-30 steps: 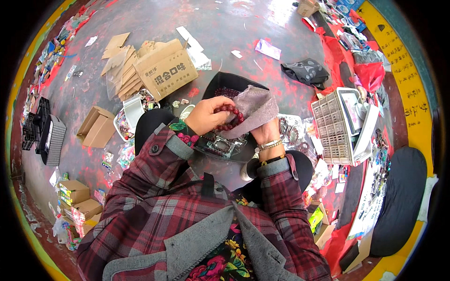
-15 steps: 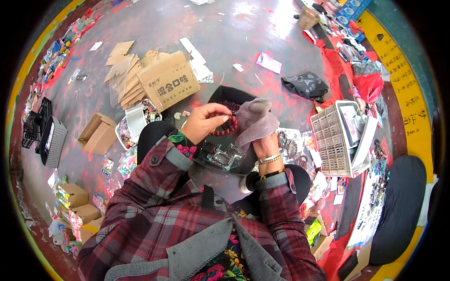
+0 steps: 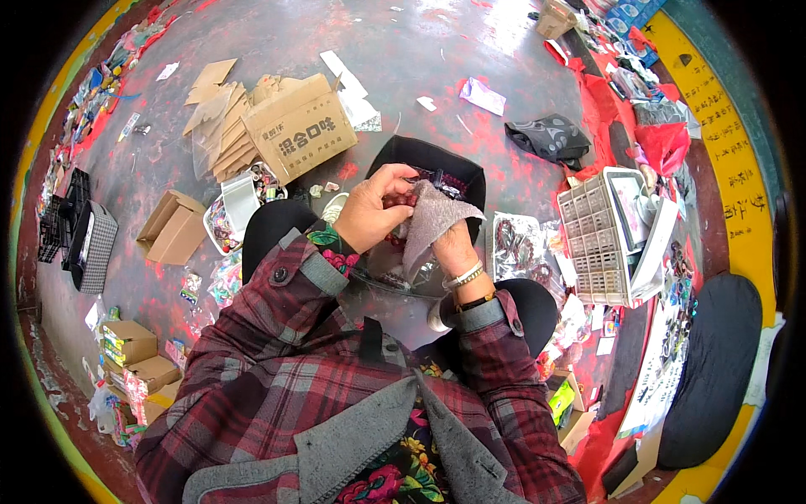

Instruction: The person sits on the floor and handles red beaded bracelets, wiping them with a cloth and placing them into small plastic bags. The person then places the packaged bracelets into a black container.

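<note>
- The left hand (image 3: 376, 210) is pinching a string of dark red beads (image 3: 401, 202) between thumb and fingertips, lifting it above the lap, probably so the beads hang within reach of the cloth.
- The right hand (image 3: 452, 250) is clenching a grey-brown cloth (image 3: 428, 220), its loose flap standing up at 12 o'clock of the knuckles and draping against the beads at 3 o'clock of the left hand; a cloth held this way looks suited to wiping them.
- A black tray (image 3: 457, 172) is lying on the floor at 12 o'clock of both hands, close enough to reach without leaning; what is lying in it is too small to tell.
- A clear bag of beaded pieces (image 3: 516, 248) is sitting at 3 o'clock of the right hand, just beside the knee.
- A white compartment box (image 3: 592, 244) is standing farther out at 3 o'clock, its cells facing up.
- A printed cardboard carton (image 3: 298, 126) and flattened cardboard sheets (image 3: 220, 126) are lying at 10 o'clock, well apart from the hands.
</note>
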Demonstrator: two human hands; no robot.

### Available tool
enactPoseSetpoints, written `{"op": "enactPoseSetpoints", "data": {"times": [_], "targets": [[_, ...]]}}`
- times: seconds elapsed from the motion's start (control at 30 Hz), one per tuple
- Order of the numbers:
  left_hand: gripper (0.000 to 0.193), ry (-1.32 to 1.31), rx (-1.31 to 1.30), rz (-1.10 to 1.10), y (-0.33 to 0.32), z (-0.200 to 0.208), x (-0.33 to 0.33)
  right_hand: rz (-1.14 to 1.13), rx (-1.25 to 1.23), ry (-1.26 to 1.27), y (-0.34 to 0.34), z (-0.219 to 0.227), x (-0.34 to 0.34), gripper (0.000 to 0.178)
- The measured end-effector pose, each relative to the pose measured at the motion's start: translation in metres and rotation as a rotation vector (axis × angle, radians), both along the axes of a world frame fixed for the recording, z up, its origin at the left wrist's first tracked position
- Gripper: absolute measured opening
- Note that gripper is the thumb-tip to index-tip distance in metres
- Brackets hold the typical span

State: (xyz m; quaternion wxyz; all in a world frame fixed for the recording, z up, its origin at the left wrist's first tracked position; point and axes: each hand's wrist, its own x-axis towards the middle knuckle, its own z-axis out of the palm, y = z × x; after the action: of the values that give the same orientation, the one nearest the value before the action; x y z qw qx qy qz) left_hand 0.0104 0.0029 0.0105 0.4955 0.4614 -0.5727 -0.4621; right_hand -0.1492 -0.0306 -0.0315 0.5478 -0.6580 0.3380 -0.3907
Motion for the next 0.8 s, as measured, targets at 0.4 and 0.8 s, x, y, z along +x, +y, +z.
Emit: {"op": "enactPoseSetpoints", "data": {"times": [0.4, 0.8], "targets": [[0.031, 0.389, 0.07, -0.001, -0.007, -0.024, 0.001, -0.037, 0.471, -0.279, 0.004, 0.013, 0.007, 0.026], [0.025, 0.344, 0.175, -0.109, -0.005, -0.029, -0.003, -0.019, 0.627, -0.413, 0.0, 0.0, 0.005, 0.028]]}}
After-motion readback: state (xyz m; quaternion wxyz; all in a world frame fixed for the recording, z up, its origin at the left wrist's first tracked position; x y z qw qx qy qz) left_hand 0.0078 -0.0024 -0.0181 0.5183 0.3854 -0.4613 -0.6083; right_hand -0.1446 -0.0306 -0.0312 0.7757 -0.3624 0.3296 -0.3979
